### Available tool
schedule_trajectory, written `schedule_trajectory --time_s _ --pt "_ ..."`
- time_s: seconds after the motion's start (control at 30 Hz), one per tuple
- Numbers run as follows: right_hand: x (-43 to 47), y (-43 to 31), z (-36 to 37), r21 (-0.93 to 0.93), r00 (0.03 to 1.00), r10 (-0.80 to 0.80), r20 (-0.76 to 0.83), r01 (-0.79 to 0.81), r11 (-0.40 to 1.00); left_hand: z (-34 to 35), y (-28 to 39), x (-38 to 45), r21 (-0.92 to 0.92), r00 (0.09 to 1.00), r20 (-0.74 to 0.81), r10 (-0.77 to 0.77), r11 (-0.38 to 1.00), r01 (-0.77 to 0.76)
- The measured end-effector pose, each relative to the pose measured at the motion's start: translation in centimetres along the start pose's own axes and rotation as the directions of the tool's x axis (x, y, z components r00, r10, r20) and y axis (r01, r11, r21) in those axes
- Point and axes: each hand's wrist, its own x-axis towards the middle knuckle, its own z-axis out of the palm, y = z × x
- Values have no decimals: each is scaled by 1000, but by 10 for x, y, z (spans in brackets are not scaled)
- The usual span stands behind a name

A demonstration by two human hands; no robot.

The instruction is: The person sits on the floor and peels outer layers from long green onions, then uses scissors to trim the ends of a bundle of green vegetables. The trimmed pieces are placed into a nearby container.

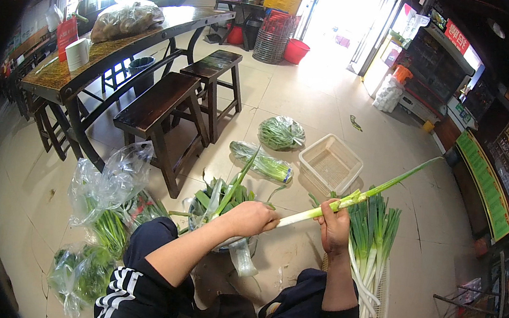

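Note:
One long green onion slants up to the right between my hands. My left hand is closed around its white lower end, while my right hand grips the pale green stretch further up. Under my left forearm stands a tub of leaf scraps, with clear plastic hanging over its side. To the right of my right forearm, several green onions lie in a white plastic basket, white ends towards me.
Ahead on the tiled floor are an unfilled cream basket, bagged celery and bagged greens. More bagged vegetables lie left of my knee. Wooden stools and a table stand at upper left.

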Motion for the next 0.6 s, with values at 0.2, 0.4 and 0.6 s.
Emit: schedule_trajectory --time_s 0.2,0.4,0.6 --pt "0 0 -1 27 1000 1 13 -1 1000 1 0 0 -42 997 -69 -16 999 13" --pt "0 1 -3 35 1000 -1 25 0 999 -3 1 -1 -140 995 -44 -85 987 78" --pt "-2 -1 1 -20 1000 0 29 0 1000 -2 4 -2 -97 995 -62 -76 993 70"
